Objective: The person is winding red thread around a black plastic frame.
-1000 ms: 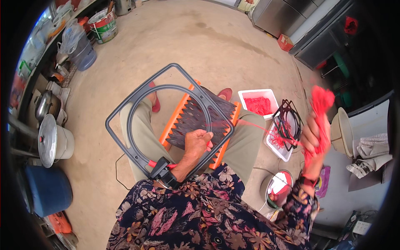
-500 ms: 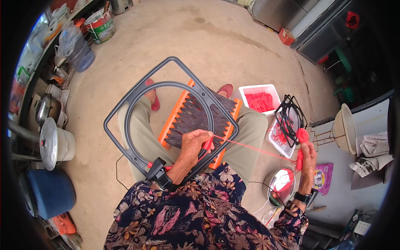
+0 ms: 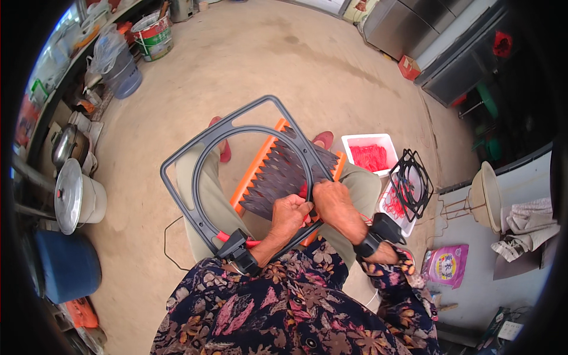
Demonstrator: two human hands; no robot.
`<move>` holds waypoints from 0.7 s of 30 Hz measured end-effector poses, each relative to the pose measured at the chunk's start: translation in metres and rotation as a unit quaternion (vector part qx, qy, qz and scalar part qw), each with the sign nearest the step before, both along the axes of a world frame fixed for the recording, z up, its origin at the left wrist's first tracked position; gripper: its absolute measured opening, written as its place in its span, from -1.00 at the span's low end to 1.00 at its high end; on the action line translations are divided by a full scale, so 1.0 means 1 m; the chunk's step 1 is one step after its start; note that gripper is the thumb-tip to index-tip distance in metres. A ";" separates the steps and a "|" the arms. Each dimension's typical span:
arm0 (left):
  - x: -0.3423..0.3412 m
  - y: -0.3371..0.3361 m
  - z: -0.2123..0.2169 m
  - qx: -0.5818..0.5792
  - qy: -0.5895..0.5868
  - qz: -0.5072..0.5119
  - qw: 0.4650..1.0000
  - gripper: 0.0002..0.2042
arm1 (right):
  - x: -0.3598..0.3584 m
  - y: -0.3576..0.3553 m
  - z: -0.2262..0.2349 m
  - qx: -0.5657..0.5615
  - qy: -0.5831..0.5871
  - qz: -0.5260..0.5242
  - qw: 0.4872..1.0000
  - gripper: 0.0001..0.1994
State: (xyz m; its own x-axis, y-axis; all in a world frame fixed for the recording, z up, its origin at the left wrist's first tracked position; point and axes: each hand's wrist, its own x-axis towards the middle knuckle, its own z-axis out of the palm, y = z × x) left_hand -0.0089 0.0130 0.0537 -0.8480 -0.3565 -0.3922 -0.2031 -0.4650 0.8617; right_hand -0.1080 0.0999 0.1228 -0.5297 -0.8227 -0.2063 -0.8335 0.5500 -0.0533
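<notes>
I see the frame (image 3: 307,158) resting across the lap (image 3: 364,183), likely for support; the left hand (image 3: 290,214) pinches its right side, where the right hand (image 3: 334,204) meets it, though I can't tell that one's grip.

Grey square frame (image 3: 304,145) | round inner ring (image 3: 254,128) | cornerwise over thighs (image 3: 214,193) | red yarn (image 3: 222,236) wound low on ring

Beyond the right hand (image 3: 333,202), a tan floor (image 3: 278,68) is stretching toward a grey metal cabinet (image 3: 405,28), while a pale wall (image 3: 482,299) is standing to that hand's right.
</notes>
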 end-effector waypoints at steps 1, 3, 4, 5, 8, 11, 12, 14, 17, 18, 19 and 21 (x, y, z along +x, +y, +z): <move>-0.002 -0.002 -0.005 0.002 0.004 0.005 1.000 -0.92 | -0.004 -0.006 -0.007 0.002 -0.010 -0.013 1.000 -0.86; -0.006 -0.006 -0.015 0.000 -0.007 0.028 1.000 -0.92 | -0.014 -0.009 -0.029 0.006 -0.018 -0.026 0.999 -0.80; -0.006 -0.006 -0.021 -0.004 0.008 0.062 0.998 -0.88 | -0.016 -0.006 -0.045 -0.116 -0.085 -0.024 0.989 -0.72; -0.006 -0.005 -0.025 -0.003 0.009 0.067 0.998 -0.88 | -0.020 -0.004 -0.060 -0.235 -0.151 -0.023 0.960 -0.62; -0.004 -0.004 -0.021 -0.026 -0.013 0.061 0.998 -0.87 | -0.029 -0.016 -0.056 -0.240 -0.409 -0.116 0.873 -0.46; -0.004 -0.007 -0.032 -0.041 -0.020 0.047 0.998 -0.86 | -0.030 -0.017 -0.049 -0.202 -0.631 -0.217 0.717 -0.46; -0.005 -0.007 -0.037 -0.041 -0.021 0.049 0.998 -0.86 | -0.026 -0.014 -0.050 -0.228 -0.636 -0.206 0.708 -0.47; -0.009 -0.008 -0.043 -0.053 -0.048 0.053 0.996 -0.85 | -0.027 -0.002 -0.061 -0.242 -0.515 -0.172 0.804 -0.50; -0.006 -0.011 -0.047 -0.064 -0.083 0.065 0.992 -0.85 | -0.004 -0.016 -0.024 -0.176 -0.186 -0.079 0.963 -0.53; -0.006 -0.011 -0.044 -0.064 -0.078 0.058 0.993 -0.85 | 0.002 -0.025 -0.016 -0.239 -0.091 -0.035 0.966 -0.66; -0.005 -0.009 -0.046 -0.068 -0.077 0.056 0.993 -0.85 | 0.003 -0.033 -0.018 -0.243 -0.090 -0.036 0.965 -0.66; -0.002 -0.004 -0.055 -0.104 -0.067 0.024 0.992 -0.86 | 0.001 -0.049 -0.029 -0.169 -0.105 0.007 0.980 -0.70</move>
